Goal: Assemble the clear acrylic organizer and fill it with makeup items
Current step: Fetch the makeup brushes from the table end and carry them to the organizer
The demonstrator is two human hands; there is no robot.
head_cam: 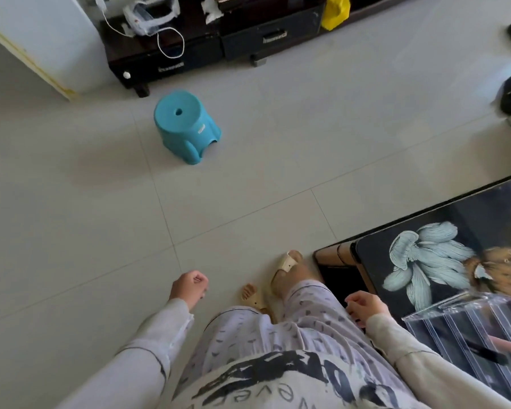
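Head view: the organizer (466,329), likely stiff and slippery, is best held by its sides; both hands (189,286) are curled, empty.

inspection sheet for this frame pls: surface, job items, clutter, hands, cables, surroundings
Surface: glossy dark table with flower print, far right, mostly bare.
Job's things: clear acrylic organizer stands on the table's near corner; a pink item and a dark item inside.
Clutter: blue plastic stool upright on the floor tiles.
Grippers: left hand and right hand both curled loosely, holding nothing, apart from the organizer.
Cables: white cord looping over the dark cabinet.
Surroundings: white appliance at top left; yellow bag on the cabinet.
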